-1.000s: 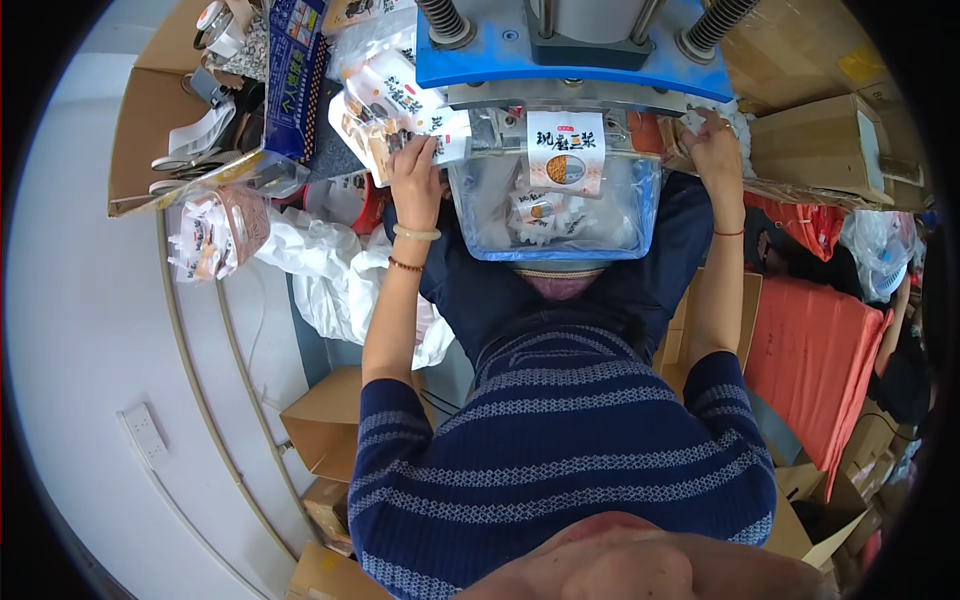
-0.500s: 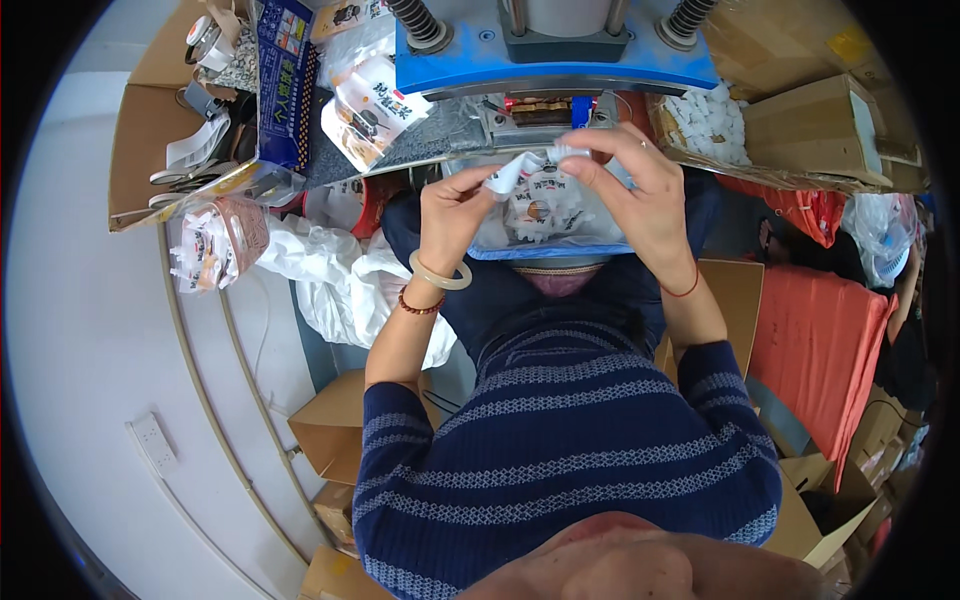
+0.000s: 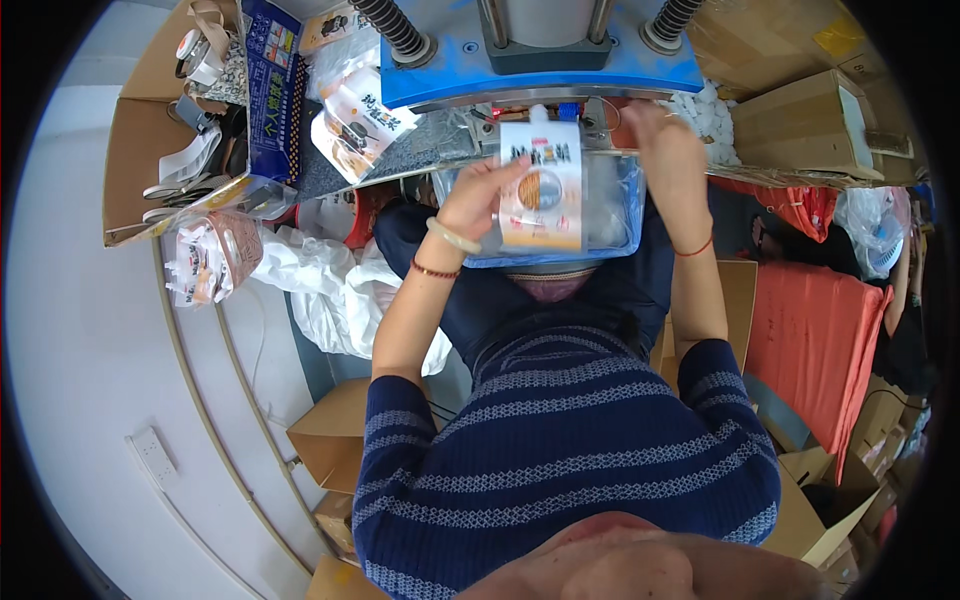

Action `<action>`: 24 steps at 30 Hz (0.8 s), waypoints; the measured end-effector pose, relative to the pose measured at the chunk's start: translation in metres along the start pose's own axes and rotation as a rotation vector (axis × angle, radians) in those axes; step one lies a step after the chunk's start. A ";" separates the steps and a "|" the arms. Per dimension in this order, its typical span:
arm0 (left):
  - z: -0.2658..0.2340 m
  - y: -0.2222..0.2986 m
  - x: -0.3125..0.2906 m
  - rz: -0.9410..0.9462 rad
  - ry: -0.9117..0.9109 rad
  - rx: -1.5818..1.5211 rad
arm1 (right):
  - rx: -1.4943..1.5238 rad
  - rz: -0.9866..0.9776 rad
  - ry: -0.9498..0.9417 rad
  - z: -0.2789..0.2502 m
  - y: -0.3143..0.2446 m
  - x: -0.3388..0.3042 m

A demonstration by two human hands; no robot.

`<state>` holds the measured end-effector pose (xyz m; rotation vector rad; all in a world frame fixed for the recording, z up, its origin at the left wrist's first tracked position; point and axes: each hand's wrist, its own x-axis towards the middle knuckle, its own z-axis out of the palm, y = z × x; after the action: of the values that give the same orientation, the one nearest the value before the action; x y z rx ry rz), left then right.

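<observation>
A flat white spout pouch (image 3: pixel 562 222) with print and an orange lower band hangs upright over my lap, its spout pointing toward the machine. Its left side is pinched by my left hand (image 3: pixel 472 205), thumb on the front. Behind the pouch rests a blue-rimmed tray (image 3: pixel 638 205) lined with clear plastic; the pouch hides much of what lies in it. To the right, apart from the pouch, my right hand (image 3: pixel 668 165) is beside the pile of small white plastic pieces (image 3: pixel 716 122) at the bench edge. Motion smears its fingers, so their grip cannot be made out.
A blue press (image 3: pixel 545 85) with springs overhangs the bench. Left of it lie printed pouches (image 3: pixel 362 125), a blue box (image 3: pixel 273 95) and a carton (image 3: pixel 135 140). A bag of pouches (image 3: pixel 213 258) hangs at the bench edge. Red padding (image 3: pixel 805 350) stands at the right.
The pouch, earlier curled between both hands at its spout, now hangs flat from my left hand. My right hand has let go and moved right, toward the white pieces.
</observation>
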<state>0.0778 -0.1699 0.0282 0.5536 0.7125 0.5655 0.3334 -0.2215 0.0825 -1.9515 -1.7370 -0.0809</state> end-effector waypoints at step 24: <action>-0.100 0.011 -0.041 1.033 0.706 1.519 | 0.341 0.316 0.106 -0.016 0.057 -0.010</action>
<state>-0.0239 -0.1613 -0.0094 2.2855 1.4978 1.1503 0.3899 -0.2394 0.0730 -1.8981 -1.2625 0.2071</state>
